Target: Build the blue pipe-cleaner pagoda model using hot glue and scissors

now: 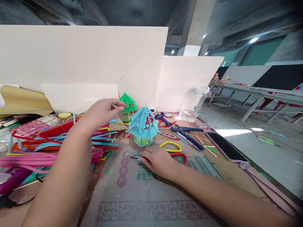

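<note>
A small blue pavilion model (pixel 143 124) with layered straw-like roofs stands upright on a plastic-covered mat (pixel 132 192). My left hand (pixel 105 110) hovers to its upper left, thumb and fingers apart, with the fingertips close to a green pavilion model (pixel 127 105) behind. Whether they touch it I cannot tell. My right hand (pixel 157 160) lies low in front of the blue model, fingers curled together over the middle of a pair of scissors (pixel 170 146) with a yellow and a red handle loop. A bit of light blue shows by the thumb; what the fingers hold is hidden.
Colourful pipe cleaners (pixel 49 157) are heaped at the left. Toward the right lie a blue glue gun (pixel 163 119), dark-blue pliers (pixel 189 135) and a phone (pixel 226 146). A clear water jug (pixel 193 105) stands by a white board (pixel 82 53) at the back.
</note>
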The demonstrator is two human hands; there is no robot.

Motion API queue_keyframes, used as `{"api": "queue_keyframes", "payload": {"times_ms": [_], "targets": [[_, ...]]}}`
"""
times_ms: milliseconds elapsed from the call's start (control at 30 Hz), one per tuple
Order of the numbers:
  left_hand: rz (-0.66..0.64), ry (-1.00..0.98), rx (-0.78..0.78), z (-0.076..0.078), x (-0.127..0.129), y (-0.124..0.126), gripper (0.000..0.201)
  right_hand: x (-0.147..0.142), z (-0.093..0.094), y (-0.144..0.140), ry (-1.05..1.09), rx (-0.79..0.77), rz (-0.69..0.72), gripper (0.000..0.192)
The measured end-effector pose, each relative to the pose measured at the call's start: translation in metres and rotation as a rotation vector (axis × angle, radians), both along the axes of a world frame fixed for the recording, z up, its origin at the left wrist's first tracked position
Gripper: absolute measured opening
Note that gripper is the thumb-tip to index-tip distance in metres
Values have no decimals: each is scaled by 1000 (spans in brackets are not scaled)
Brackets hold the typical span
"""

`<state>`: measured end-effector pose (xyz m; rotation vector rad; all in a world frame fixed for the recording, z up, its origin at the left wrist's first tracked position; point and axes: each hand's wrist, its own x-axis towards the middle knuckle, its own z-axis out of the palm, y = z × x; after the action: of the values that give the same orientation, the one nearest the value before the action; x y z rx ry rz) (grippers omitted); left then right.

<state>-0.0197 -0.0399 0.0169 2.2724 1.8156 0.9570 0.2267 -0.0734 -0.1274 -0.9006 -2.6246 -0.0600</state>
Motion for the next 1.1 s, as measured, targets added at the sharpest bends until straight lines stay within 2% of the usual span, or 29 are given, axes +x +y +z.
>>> {"api": "queue_keyframes", "payload": {"times_ms": [100,200,300,367,500,600,700,800,900,1000,1100], "targets": [[24,228,-155,-3,-14,0,31,-3,-13,2,32,72,55,27],[49,401,-394,-19,-19,12,29,-3,-14,1,39,72,72,26],[74,463,-454,-32,-14,24,26,-2,-12,1,25,61,66,26],[99,449,-383,-33,-13,28,24,-2,-12,1,18,52,60,26],[241,398,-182,-25,-30,30,40,-3,-13,2,6,45,59,26],[263,364,-193,-26,-47,31,38,-3,-12,1,1,54,59,26],[219,337,-209,-34,-52,35,32,-4,-10,0,-8,52,46,24],[180,323,-188,-44,-47,41,18,-5,-9,-1,-21,33,37,24],[188,301,-122,-47,-39,44,18,-5,-9,0,-33,14,40,25],[231,254,-9,-41,-27,41,30,-5,-10,1,-36,10,44,26],[220,196,132,-28,-6,30,38,-4,-11,1,-24,17,51,26]]}}
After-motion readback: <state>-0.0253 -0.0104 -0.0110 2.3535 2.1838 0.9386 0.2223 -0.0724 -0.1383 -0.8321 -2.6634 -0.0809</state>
